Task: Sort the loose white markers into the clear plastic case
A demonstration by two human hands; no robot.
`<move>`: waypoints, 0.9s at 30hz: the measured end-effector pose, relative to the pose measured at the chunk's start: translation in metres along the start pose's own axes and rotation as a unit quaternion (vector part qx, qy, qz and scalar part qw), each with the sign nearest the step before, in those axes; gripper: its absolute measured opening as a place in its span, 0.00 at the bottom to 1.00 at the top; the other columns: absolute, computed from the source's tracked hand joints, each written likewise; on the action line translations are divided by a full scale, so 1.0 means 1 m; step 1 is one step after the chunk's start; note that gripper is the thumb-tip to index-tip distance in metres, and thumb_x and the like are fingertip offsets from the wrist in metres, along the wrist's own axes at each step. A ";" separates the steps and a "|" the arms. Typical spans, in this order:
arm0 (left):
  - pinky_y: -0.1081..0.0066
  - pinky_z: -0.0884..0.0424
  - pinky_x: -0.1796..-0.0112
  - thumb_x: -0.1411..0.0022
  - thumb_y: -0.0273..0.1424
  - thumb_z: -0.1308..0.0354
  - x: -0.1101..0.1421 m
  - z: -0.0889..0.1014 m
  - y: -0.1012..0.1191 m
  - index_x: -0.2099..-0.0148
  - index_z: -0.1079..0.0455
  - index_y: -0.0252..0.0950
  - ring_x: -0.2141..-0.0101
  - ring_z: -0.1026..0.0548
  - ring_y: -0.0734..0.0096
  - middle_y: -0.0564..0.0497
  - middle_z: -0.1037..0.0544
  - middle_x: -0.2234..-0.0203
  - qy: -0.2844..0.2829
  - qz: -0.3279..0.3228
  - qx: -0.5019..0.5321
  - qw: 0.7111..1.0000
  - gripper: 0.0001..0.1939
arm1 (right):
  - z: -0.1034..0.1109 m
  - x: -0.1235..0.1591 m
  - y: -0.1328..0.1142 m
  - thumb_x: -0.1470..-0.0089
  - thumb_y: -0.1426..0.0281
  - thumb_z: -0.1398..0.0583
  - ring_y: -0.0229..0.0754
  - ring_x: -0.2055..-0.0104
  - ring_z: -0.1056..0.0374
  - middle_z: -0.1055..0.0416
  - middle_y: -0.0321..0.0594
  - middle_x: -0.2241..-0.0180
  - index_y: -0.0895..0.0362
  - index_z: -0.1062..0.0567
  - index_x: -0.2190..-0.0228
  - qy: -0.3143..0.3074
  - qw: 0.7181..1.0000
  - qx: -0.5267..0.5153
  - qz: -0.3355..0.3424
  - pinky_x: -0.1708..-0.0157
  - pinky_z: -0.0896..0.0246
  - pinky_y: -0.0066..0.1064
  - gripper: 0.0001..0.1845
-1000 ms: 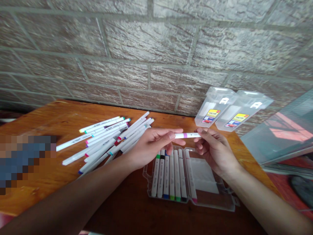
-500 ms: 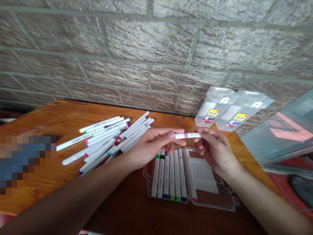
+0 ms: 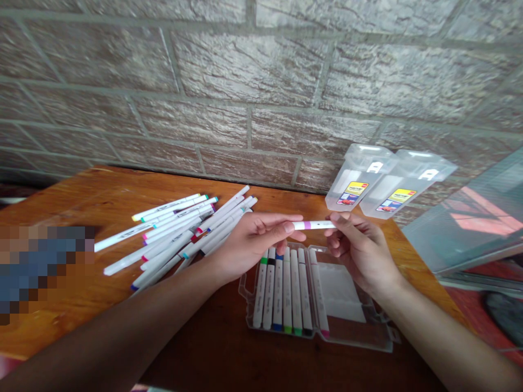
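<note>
A white marker [image 3: 316,225] with a purple band lies level between my two hands. My left hand [image 3: 261,234] pinches its left end between thumb and fingers. At the other end, the thumb and fingertips of my right hand [image 3: 359,239] grip it. Below them an open clear plastic case [image 3: 355,342] lies on the table. Several white markers [image 3: 288,294] with green, black and blue ends stand side by side in its left half. One pink-ended marker [image 3: 320,294] lies in the right half beside a white paper sheet [image 3: 341,291].
A loose pile of white markers [image 3: 180,228] spreads over the wooden table [image 3: 81,207] at left, partly behind my left arm. Two clear lidded boxes [image 3: 353,179] with yellow labels stand against the stone-block wall [image 3: 253,65]. A glass pane [image 3: 461,218] rises at right.
Both hands keep hold of the marker and have barely moved. The marker has shifted very slightly. The case, the pile and the boxes stay as they were.
</note>
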State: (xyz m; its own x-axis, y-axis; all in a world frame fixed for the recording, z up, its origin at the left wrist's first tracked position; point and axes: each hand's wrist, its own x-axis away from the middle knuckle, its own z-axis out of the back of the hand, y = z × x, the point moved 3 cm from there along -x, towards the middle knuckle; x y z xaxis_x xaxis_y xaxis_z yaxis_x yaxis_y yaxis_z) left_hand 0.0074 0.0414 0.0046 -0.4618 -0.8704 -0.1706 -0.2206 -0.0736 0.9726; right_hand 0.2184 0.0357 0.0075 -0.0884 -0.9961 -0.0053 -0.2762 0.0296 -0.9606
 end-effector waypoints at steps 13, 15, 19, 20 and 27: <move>0.72 0.33 0.71 0.35 0.39 0.37 -0.001 0.004 0.002 0.51 0.19 0.33 0.75 0.28 0.74 0.45 0.15 0.66 0.080 0.021 -0.101 0.991 0.16 | -0.001 0.004 -0.002 0.48 0.59 0.28 0.33 0.81 0.40 0.27 0.36 0.77 0.56 0.21 0.73 -0.013 0.994 0.084 0.065 0.85 0.42 0.24 0.14; 0.73 0.33 0.71 0.35 0.39 0.36 -0.001 0.003 0.003 0.53 0.19 0.33 0.75 0.28 0.75 0.46 0.15 0.67 0.079 0.021 -0.101 0.992 0.16 | 0.000 0.004 -0.001 0.46 0.59 0.29 0.33 0.81 0.39 0.26 0.36 0.77 0.55 0.21 0.73 -0.021 0.993 0.091 0.069 0.84 0.42 0.24 0.14; 0.75 0.35 0.74 0.36 0.39 0.35 -0.002 0.004 0.003 0.56 0.19 0.33 0.76 0.28 0.76 0.47 0.17 0.68 0.084 0.019 -0.116 0.990 0.14 | -0.001 0.005 -0.001 0.45 0.59 0.30 0.33 0.81 0.39 0.26 0.37 0.77 0.55 0.20 0.73 -0.037 0.991 0.103 0.074 0.84 0.41 0.24 0.14; 0.75 0.36 0.74 0.36 0.39 0.35 -0.002 0.004 0.002 0.56 0.19 0.33 0.76 0.28 0.76 0.48 0.18 0.70 0.086 0.019 -0.120 0.989 0.14 | -0.001 0.005 0.000 0.45 0.59 0.29 0.33 0.81 0.39 0.26 0.37 0.77 0.55 0.20 0.73 -0.039 0.991 0.103 0.073 0.83 0.41 0.25 0.14; 0.76 0.35 0.75 0.38 0.40 0.33 0.000 0.007 -0.003 0.56 0.20 0.33 0.76 0.27 0.75 0.49 0.20 0.73 0.083 0.014 -0.110 0.990 0.16 | -0.001 0.006 0.001 0.46 0.58 0.29 0.34 0.81 0.38 0.25 0.37 0.77 0.55 0.18 0.72 -0.044 0.991 0.110 0.067 0.83 0.39 0.25 0.13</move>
State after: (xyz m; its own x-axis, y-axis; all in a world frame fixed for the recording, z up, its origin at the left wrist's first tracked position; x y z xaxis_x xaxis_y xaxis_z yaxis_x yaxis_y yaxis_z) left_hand 0.0022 0.0452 0.0002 -0.3142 -0.9400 -0.1330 -0.0097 -0.1369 0.9905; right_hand 0.2162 0.0297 0.0066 -0.0236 -0.9881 -0.1517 -0.0518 0.1527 -0.9869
